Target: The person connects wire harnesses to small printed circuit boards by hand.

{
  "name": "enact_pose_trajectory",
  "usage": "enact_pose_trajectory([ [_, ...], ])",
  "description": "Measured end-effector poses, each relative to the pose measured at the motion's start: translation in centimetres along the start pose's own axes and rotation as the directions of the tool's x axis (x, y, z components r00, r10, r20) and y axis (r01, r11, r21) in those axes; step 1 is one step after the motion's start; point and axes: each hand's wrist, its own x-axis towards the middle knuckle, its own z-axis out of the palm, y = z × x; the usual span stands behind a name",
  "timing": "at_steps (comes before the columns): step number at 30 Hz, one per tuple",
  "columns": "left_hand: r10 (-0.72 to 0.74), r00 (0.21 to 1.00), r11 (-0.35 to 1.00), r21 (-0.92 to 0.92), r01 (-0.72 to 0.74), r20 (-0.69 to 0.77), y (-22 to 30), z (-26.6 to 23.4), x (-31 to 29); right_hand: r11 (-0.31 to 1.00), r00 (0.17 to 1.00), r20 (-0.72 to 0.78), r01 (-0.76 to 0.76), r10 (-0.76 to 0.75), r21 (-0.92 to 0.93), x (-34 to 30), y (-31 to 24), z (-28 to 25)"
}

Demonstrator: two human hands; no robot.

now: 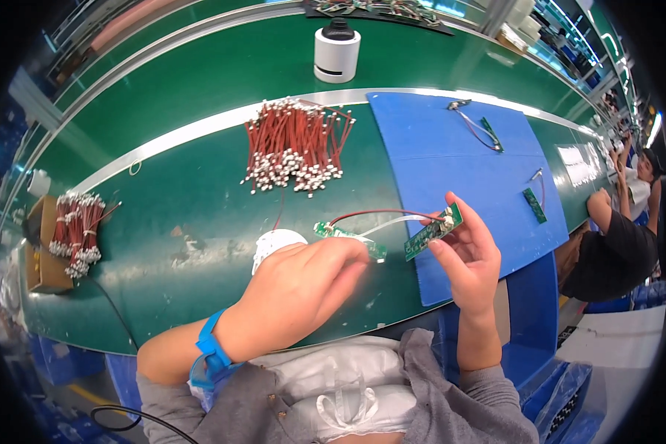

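My right hand (470,259) grips a narrow green circuit board (431,234) by its edges, tilted, between thumb and fingers. My left hand (303,285) is closed, fingertips pinched at a second small green circuit board (371,247), partly hidden behind the fingers. A red wire (377,212) and a white wire arch between the two boards. Beside my left hand, partly covered by it, lies a round white object (277,241); a thin red wire rises from it. A blue wrist strap (209,348) is on my left wrist.
A big pile of red wires with white connectors (296,144) lies beyond my hands. More bundled wires (78,229) sit by a cardboard box (48,270) at left. Two wired boards rest on the blue mat (451,159). Behind stands a white cylinder (337,55). A person (618,244) sits at right.
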Motion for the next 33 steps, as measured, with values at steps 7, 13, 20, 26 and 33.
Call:
enact_pose_trajectory([
  [7, 0.016, 0.999, 0.999, 0.05, -0.014, -0.035, -1.2, -1.1, -1.6, 0.995, 0.993, 0.061, 0.101, -0.101, 0.006, -0.9, 0.6, 5.4],
  [13, 0.173, 0.967, 0.967, 0.219, -0.132, -0.184, -3.0, -1.0, -2.0, 0.967, 0.981, 0.16, -0.139, 0.105, 0.214, -1.8, 0.5, 7.8],
  [20, 0.12, 0.978, 0.979, 0.185, -0.088, -0.172, -3.2, -1.4, -2.3, 0.951, 0.977, 0.169, -0.17, 0.129, 0.257, -1.6, 1.6, 8.7],
  [26, -0.101, 0.995, 0.994, -0.044, 0.1, -0.021, -2.5, -3.8, -2.6, 0.964, 0.977, 0.013, 0.206, -0.212, 0.169, -1.8, 3.0, 10.9],
  [33, -0.16, 0.987, 0.985, -0.071, 0.16, 0.005, -3.5, -5.6, -4.1, 0.944, 0.944, 0.016, 0.329, -0.33, 0.026, -2.2, 3.2, 13.4],
])
